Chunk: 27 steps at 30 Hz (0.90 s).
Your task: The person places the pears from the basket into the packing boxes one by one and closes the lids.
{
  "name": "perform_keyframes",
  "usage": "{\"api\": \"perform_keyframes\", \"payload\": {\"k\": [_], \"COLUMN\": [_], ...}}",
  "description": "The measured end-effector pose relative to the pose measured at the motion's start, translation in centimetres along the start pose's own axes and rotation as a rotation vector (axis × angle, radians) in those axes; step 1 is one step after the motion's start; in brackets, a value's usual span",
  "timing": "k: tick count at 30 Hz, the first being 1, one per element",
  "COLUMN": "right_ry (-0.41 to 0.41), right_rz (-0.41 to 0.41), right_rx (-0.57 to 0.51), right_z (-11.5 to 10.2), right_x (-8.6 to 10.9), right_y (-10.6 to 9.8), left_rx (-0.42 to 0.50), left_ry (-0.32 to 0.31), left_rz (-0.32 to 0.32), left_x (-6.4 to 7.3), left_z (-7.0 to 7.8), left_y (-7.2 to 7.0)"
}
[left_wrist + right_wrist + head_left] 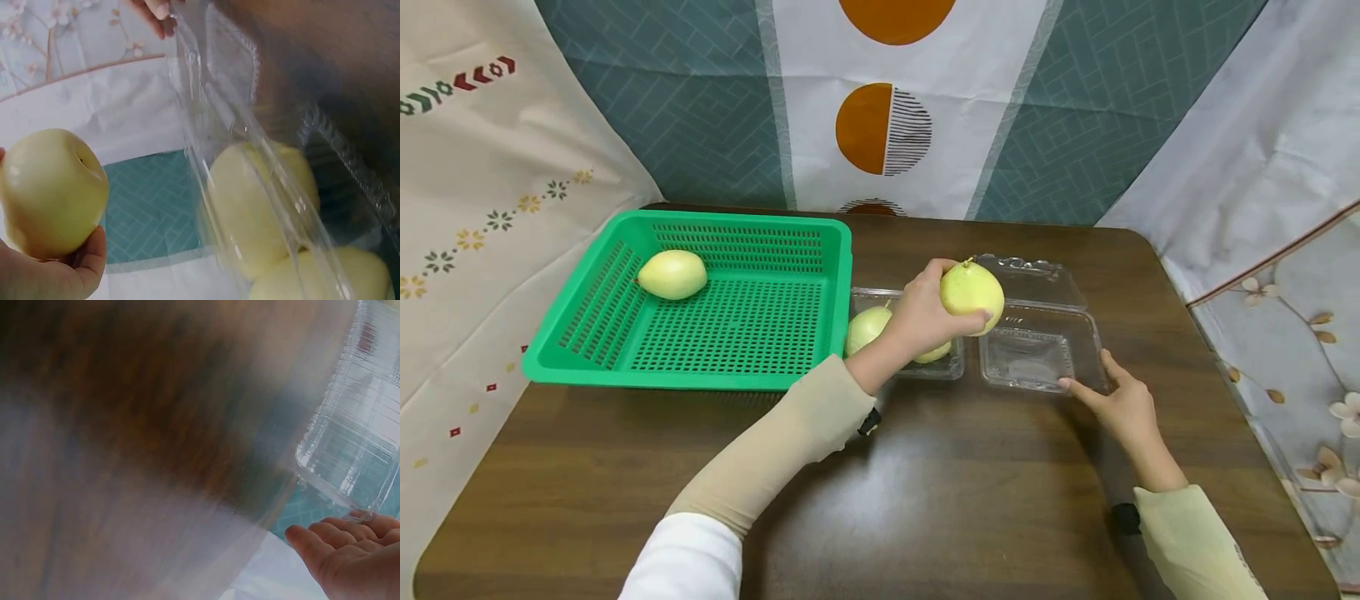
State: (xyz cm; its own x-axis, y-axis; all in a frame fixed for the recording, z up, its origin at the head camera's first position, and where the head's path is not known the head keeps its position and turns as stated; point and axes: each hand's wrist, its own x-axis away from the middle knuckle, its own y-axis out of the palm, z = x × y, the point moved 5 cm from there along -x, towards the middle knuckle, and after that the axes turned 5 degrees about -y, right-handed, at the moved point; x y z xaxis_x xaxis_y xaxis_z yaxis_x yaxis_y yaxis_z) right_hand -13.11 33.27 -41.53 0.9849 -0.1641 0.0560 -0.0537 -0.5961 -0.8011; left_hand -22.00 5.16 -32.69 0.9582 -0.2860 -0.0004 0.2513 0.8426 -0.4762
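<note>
My left hand [923, 312] grips a yellow-green pear [972, 293], held up beside an opened clear plastic clamshell box [1026, 354]. In the left wrist view the fingertips lie beneath the pear [53, 194]. My right hand [1123, 408] holds the near right corner of that box, thumb at the front edge and fingers along the right side. Seen from the right wrist, the fingers [340, 531] meet the box's edge [344, 497]. Under my left forearm stands another clear box [951, 369] with pears [867, 327] in it, partly hidden by the arm.
A green plastic basket [688, 380] stands at the left of the brown wooden table [955, 500], with one pear [672, 275] inside. The opened box's lid [1033, 283] lies back toward the rear. Patterned cloths [700, 108] hang behind and at both sides.
</note>
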Motion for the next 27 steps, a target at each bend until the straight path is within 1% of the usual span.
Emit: {"api": "perform_keyframes", "payload": {"k": [4, 9, 17, 19, 21, 25, 27], "right_ry": [-0.013, -0.022, -0.026, -0.031, -0.026, -0.003, 0.005], "right_rz": [0.017, 0.037, 0.061, 0.057, 0.036, -0.008, -0.010], "right_rx": [0.008, 0.019, 0.028, 0.024, 0.023, 0.030, 0.030], "right_z": [-0.1, -0.3, -0.5, -0.5, -0.5, -0.2, -0.1], "right_x": [-0.1, -0.3, -0.3, -0.2, -0.1, 0.3, 0.5], "right_y": [-0.3, -0.6, -1.0, -0.9, -0.6, -0.1, -0.1], "left_rx": [0.006, 0.018, 0.006, 0.004, -0.007, -0.013, -0.016], "left_ry": [0.000, 0.000, -0.017, -0.028, -0.041, -0.061, -0.058], "left_rz": [-0.024, -0.032, -0.070, -0.069, -0.068, -0.092, -0.103], "left_x": [-0.3, -0.8, -1.4, -1.4, -1.2, -1.0, -1.0], "left_z": [0.2, 0.5, 0.6, 0.3, 0.0, -0.5, -0.5], "left_y": [0.9, 1.9, 3.7, 4.1, 4.5, 5.7, 6.3]}}
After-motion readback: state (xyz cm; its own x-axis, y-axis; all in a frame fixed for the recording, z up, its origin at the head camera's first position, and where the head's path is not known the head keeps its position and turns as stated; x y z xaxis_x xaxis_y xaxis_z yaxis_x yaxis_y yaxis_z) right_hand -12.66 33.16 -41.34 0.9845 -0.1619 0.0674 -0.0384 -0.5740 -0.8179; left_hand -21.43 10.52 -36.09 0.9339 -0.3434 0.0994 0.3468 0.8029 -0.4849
